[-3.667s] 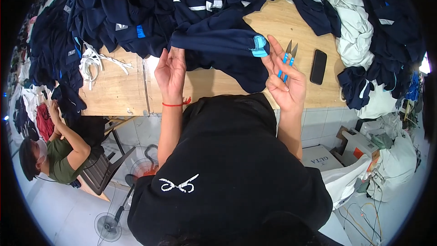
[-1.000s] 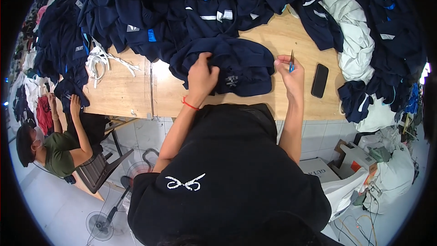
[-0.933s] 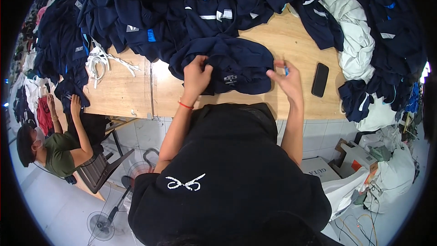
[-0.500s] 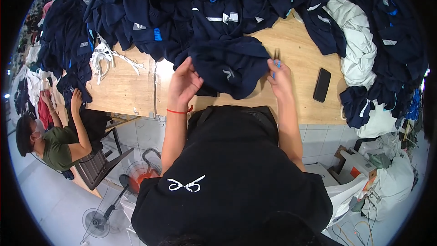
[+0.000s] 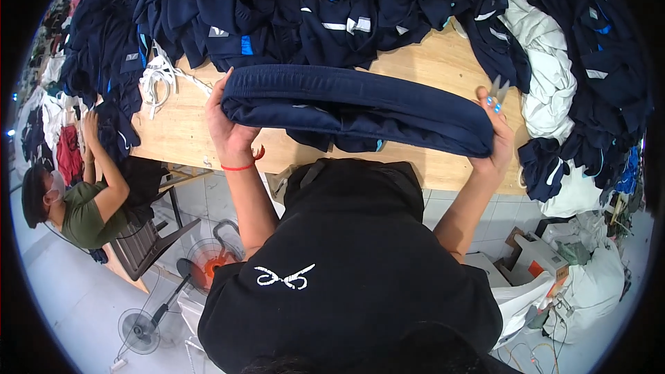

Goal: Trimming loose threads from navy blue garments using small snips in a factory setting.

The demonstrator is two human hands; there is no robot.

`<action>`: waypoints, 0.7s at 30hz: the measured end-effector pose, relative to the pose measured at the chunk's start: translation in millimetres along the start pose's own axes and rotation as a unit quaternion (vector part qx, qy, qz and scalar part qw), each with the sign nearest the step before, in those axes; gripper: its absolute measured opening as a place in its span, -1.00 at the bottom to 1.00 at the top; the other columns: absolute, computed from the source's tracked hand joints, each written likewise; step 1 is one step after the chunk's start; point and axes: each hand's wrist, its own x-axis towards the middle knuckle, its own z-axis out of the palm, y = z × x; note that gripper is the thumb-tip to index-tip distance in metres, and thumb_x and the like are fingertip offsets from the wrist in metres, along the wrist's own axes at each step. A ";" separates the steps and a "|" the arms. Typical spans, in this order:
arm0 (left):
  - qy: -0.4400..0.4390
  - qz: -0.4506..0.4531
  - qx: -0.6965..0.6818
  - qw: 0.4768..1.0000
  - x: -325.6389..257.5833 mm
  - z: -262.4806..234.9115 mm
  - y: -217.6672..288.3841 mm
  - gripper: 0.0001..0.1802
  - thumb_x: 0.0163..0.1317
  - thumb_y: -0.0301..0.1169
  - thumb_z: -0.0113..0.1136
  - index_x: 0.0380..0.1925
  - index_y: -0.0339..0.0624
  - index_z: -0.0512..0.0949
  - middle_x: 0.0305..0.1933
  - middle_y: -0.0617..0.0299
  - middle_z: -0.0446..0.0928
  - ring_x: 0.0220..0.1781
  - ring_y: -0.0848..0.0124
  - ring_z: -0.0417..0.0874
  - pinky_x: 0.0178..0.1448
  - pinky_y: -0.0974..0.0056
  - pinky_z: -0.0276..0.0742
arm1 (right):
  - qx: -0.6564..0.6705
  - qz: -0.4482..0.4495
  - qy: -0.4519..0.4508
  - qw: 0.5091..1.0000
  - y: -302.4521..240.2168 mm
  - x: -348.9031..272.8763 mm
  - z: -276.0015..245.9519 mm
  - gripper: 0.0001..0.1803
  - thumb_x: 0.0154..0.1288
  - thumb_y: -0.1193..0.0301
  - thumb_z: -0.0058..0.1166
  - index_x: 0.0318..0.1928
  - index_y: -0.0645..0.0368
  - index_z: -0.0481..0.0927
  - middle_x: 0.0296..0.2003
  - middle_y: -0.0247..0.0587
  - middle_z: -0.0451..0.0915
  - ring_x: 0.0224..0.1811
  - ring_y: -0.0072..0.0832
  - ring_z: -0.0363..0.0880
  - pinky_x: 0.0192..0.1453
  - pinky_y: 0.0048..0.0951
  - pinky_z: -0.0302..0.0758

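A navy garment with a wide ribbed waistband [image 5: 353, 86] is stretched taut between my two hands, its opening spread into a long loop. At the left end, my left hand [image 5: 234, 128] is closed around the band, a red cord on its wrist. My right hand [image 5: 495, 138] grips the other end. Small thread snips [image 5: 495, 93] with blue on them also sit in my right hand, blades pointing away from me. The lower part of the garment hangs beneath the band, partly hidden by it.
Heaped navy garments [image 5: 277, 7] cover the table's far side. White fabric [image 5: 540, 62] lies at the right, white cords [image 5: 159, 86] at the left on the wooden table [image 5: 409, 62]. A co-worker [image 5: 90, 201] sits at far left; a fan [image 5: 142, 329] stands on the floor.
My hands have moved apart, the garment turning from a bunched piece into a stretched waistband loop. The phone on the table is now hidden. The co-worker's hands have shifted left.
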 end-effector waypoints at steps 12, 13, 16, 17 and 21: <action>0.007 0.043 0.008 0.999 -4.0 0.2 11.3 -0.69 0.56 -0.35 0.07 -0.04 -0.35 0.71 -0.01 -0.02 0.80 0.06 0.13 0.82 0.34 0.00 0.69 | 0.104 -0.001 0.013 0.995 -12.9 -5.5 -17.5 -0.71 0.60 0.58 -0.03 0.25 0.26 0.45 -0.22 -0.14 0.70 -0.19 -0.31 0.78 0.07 -0.17 0.73; -0.009 0.036 0.001 0.999 -3.6 -2.2 11.3 -0.68 0.57 -0.33 0.06 -0.01 -0.33 0.71 0.02 -0.04 0.79 0.10 0.12 0.81 0.38 -0.02 0.66 | 0.094 -0.012 0.028 0.995 -12.7 -6.5 -17.5 -0.71 0.61 0.58 -0.04 0.25 0.26 0.44 -0.25 -0.17 0.68 -0.21 -0.32 0.76 0.06 -0.17 0.72; -0.001 0.048 0.014 0.999 -3.4 6.5 3.4 -0.70 0.55 -0.36 0.08 -0.03 -0.35 0.70 -0.03 -0.02 0.79 0.04 0.14 0.82 0.32 0.02 0.69 | 0.093 -0.011 0.030 0.995 -15.2 -9.4 -20.5 -0.74 0.63 0.56 -0.05 0.24 0.22 0.41 -0.26 -0.23 0.62 -0.20 -0.38 0.71 0.09 -0.22 0.67; 0.012 0.057 0.020 0.998 -4.3 11.9 1.0 -0.72 0.55 -0.38 0.10 -0.06 -0.36 0.71 -0.08 -0.02 0.80 -0.02 0.14 0.84 0.26 0.05 0.74 | 0.093 -0.011 0.017 0.995 -15.9 -9.8 -22.4 -0.75 0.64 0.55 -0.05 0.23 0.21 0.41 -0.25 -0.23 0.62 -0.18 -0.39 0.70 0.10 -0.23 0.66; 0.009 0.055 0.028 0.998 -7.5 19.2 -4.4 -0.73 0.53 -0.39 0.12 -0.06 -0.37 0.71 -0.08 -0.05 0.80 -0.03 0.12 0.85 0.23 0.04 0.75 | 0.088 -0.014 0.029 0.996 -16.4 -10.4 -25.3 -0.76 0.65 0.54 -0.05 0.23 0.19 0.42 -0.23 -0.24 0.61 -0.16 -0.40 0.70 0.12 -0.22 0.65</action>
